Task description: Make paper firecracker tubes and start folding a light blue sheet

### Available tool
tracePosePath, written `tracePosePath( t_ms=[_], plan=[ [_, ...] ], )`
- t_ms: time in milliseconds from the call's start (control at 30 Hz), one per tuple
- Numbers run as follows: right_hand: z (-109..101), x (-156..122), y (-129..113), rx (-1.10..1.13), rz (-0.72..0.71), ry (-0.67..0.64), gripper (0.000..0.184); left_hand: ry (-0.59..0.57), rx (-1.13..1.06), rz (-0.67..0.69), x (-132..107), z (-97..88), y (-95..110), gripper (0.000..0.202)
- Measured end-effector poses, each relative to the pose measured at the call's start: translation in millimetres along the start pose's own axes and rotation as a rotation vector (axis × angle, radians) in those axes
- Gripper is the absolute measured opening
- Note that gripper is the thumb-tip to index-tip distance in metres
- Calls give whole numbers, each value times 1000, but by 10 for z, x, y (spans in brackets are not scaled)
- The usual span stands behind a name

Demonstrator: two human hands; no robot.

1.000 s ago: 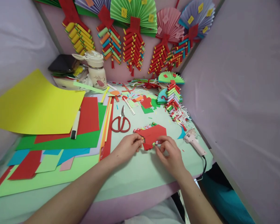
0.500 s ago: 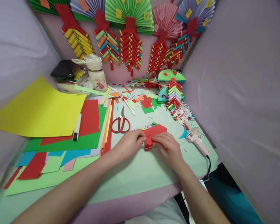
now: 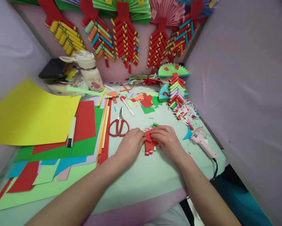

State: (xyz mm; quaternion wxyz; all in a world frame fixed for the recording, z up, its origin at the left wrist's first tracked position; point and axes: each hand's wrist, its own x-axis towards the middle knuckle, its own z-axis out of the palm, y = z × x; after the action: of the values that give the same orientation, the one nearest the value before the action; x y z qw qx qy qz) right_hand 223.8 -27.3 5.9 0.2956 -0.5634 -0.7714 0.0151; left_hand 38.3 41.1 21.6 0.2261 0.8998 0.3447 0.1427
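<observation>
A small piece of red paper (image 3: 150, 145) lies on the table, over several rolled paper tubes (image 3: 155, 125) whose coloured ends stick out behind and below it. At its left edge, my left hand (image 3: 131, 142) has its fingers closed and bent onto the paper. From the right, my right hand (image 3: 167, 140) presses on the upper part with its fingers together, hiding that side of the paper. Red-handled scissors (image 3: 118, 125) lie just beyond my left hand, blades pointing away.
A pink glue gun (image 3: 204, 144) lies at the right edge. Coloured paper sheets (image 3: 34, 113), with a marker (image 3: 71, 131) on them, cover the left. Behind are paper scraps (image 3: 146, 100), a utility knife (image 3: 128, 107), a white bottle (image 3: 91, 73) and a finished fan ornament (image 3: 176, 88).
My right hand has moved up and over the red paper's right part, which showed spread out before. My left hand stays at the left edge. The view has shifted slightly.
</observation>
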Motion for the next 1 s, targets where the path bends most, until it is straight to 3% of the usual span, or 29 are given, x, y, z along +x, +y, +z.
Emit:
tracePosePath(
  t_ms=[200,500,800,1000],
  plan=[
    [4,-11,-7,-20,-3,0,17,15,-12,7,11,42,-46,21],
    [13,-105,-155,-48,91,140,13,210,-131,-9,-27,55,-107,24],
    [89,-142,-305,-122,117,202,7,205,-61,60,-49,72,-137,20],
    [131,-140,-366,-160,115,186,6,189,-63,84,-53,85,-170,32]
  ],
)
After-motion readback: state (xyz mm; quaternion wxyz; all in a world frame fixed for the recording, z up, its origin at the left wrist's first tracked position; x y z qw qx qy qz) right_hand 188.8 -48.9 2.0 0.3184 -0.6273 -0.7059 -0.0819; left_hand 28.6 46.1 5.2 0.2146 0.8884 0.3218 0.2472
